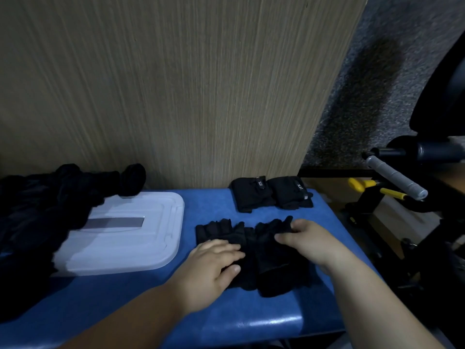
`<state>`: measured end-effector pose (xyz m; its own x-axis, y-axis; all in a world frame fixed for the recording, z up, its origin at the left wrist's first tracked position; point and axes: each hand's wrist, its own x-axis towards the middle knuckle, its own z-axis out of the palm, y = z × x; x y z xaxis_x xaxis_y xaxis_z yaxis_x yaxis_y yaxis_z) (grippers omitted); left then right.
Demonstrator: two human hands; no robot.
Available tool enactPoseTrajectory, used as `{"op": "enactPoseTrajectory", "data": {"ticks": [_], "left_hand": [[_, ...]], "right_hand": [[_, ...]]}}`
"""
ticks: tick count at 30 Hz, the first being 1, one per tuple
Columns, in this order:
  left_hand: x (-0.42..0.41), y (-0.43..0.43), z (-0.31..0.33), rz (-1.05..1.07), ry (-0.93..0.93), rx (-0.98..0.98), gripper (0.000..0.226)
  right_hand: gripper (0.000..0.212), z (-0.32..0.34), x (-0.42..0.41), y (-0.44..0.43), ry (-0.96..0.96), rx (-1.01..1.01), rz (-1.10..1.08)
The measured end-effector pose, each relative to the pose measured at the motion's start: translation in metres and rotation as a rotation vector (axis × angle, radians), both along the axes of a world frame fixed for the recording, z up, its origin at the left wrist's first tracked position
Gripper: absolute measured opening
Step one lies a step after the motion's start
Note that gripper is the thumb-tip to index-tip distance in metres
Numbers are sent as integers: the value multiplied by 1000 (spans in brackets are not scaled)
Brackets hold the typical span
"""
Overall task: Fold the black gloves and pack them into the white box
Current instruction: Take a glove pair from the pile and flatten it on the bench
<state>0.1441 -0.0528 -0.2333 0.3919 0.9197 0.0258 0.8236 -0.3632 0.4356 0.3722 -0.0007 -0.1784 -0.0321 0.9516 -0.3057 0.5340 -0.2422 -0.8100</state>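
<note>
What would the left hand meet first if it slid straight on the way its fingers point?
The second glove, right beside the one the left hand presses. Just beyond, probably the right hand, pinching that glove's fingers.

We find only one kind of marking: small white characters on the narrow black strap tabs [259, 184] of the two folded black fabric gloves [271, 195] at the far side of the blue padded desk [216, 205]. They stand sideways and are too small for us to read.
</note>
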Motion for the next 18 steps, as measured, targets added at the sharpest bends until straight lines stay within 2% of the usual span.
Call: {"op": "enactPoseTrajectory", "data": {"ticks": [3,5,8,10,12,14,16,18], "left_hand": [[-1,2,4,5,-78,-9,37],[-1,3,6,54,-208,-15,32],[1,3,11,246,-436,-9,28],[1,4,16,376,-500,13,33],[-3,7,21,471,-479,2,37],[-6,9,22,482,-398,4,24],[-7,9,22,481,-340,8,9],[-6,8,22,481,-338,-11,7]], "right_hand": [[21,0,-11,0,288,-30,-32],[17,3,-22,-2,499,-85,-28],[11,4,-37,-6,627,-140,48],[8,4,-43,-8,693,-160,85],[5,2,-46,-9,671,-140,94],[3,1,-45,-8,537,-81,79],[2,-2,-41,-6,312,-2,51],[8,-9,-34,-2,21,54,56]]}}
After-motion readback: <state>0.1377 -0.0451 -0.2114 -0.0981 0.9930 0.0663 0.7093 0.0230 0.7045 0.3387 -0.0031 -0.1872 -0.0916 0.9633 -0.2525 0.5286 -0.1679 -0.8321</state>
